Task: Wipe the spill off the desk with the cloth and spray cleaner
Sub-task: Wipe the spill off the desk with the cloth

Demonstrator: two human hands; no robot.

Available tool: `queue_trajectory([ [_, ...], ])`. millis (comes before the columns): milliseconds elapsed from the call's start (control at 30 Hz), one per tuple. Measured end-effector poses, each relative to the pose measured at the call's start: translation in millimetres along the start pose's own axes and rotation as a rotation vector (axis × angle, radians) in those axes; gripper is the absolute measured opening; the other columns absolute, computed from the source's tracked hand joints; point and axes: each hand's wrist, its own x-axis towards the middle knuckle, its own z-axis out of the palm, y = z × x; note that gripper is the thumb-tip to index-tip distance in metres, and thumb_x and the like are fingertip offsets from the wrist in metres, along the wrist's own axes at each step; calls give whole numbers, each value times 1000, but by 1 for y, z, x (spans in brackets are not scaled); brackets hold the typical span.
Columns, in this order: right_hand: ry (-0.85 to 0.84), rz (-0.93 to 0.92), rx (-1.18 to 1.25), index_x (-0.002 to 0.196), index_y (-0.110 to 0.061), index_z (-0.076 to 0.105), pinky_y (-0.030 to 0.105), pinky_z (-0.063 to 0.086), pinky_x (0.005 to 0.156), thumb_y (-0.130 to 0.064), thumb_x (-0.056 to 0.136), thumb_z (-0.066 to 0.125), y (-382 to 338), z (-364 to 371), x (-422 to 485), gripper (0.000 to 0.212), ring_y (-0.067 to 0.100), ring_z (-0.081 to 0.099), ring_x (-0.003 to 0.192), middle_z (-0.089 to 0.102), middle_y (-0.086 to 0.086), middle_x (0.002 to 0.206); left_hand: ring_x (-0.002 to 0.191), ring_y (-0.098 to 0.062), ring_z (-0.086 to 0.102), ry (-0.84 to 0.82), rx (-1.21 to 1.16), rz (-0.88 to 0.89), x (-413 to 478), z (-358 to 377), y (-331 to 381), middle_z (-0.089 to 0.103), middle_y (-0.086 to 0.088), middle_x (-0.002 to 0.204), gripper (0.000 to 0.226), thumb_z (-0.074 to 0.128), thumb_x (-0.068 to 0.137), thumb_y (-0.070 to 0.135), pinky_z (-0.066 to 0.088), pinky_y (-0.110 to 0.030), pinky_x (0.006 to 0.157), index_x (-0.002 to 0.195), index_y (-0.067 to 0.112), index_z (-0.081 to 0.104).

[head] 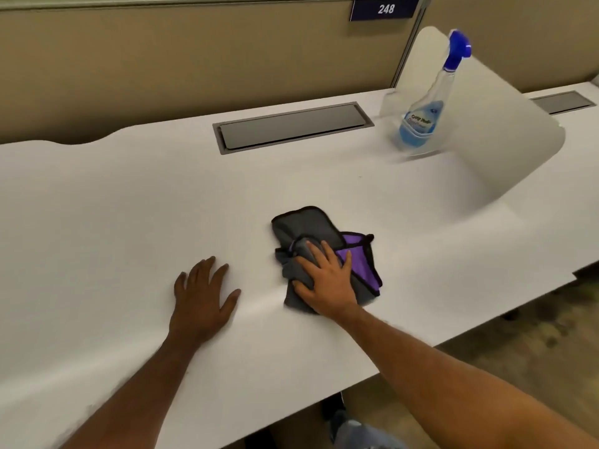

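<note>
We lean over a white desk [97, 196] set against tan partitions, one signed "248" [385, 8]. Our right hand [327, 281], fingers spread, presses the grey-and-purple cloth [311, 225] flat; our left hand [202, 294] rests splayed beside it. The spray bottle [421, 118], label blurred, stands well apart by a divider [505, 131].

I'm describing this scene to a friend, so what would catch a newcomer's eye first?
Probably the crumpled grey and purple cleaning cloth mid-desk, pressed flat under the right hand, with the left hand resting on the white desk beside it. Next, the clear blue-capped spray bottle standing at the far right.
</note>
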Motion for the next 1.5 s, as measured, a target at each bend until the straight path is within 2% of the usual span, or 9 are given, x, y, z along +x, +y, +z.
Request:
queue_trajectory([
  [100,-85,-334,-60,144,-41,38,72,-8,110,-63,89,38,21,2,-8,59,22,4,152,18,-7,163,139,-31,37,7,-16,28,21,2,17,42,-10,150,69,30,87,61,24,-53,114,139,20,49],
  [167,-91,-359,-76,145,-44,34,71,-11,110,-61,91,39,46,-4,-6,57,19,3,152,16,-9,163,140,-32,36,9,-19,34,34,3,26,42,-10,150,71,29,86,61,24,-54,113,139,19,49],
  [533,102,420,-35,142,-55,26,76,-10,103,-84,76,29,162,-42,67,72,40,-12,148,-9,3,164,147,-29,20,25,-10,2,92,13,57,31,-4,156,69,23,86,66,17,-55,116,143,33,42],
  [867,5,435,-47,146,-53,13,78,-10,104,-93,67,22,195,-61,161,88,44,-8,147,-2,14,164,145,-27,25,65,4,-29,134,15,67,34,-3,154,66,27,86,66,20,-54,114,140,32,44],
  [1033,-33,244,-36,148,-49,21,76,-12,105,-87,74,34,138,-50,187,85,44,-9,147,-1,12,164,140,-28,33,113,31,-20,145,17,64,41,-3,147,62,32,86,64,26,-54,110,136,30,48],
  [1200,-51,-197,-58,145,-49,29,69,-25,102,-82,78,41,93,-19,155,76,39,-8,149,6,8,164,136,-30,38,159,4,-38,157,15,66,44,-7,145,63,36,84,60,29,-55,108,133,24,52],
  [1300,-6,-304,-56,142,-50,32,70,-14,109,-79,80,40,114,-21,143,69,32,2,150,16,4,163,139,-28,36,150,6,-36,161,11,59,42,-7,148,65,34,85,61,27,-54,109,135,24,52],
  [1400,41,-88,-26,143,-49,36,74,-1,108,-76,80,45,148,-36,151,69,28,2,151,17,1,163,143,-25,30,133,-17,-71,159,3,47,38,-5,151,69,30,84,66,22,-51,113,138,26,48],
  [1500,64,190,-12,145,-50,28,73,-8,109,-80,80,37,168,-47,172,72,29,-1,151,12,1,164,144,-23,29,135,-26,-120,149,-3,33,37,-3,152,74,29,82,69,20,-49,115,139,25,48],
])
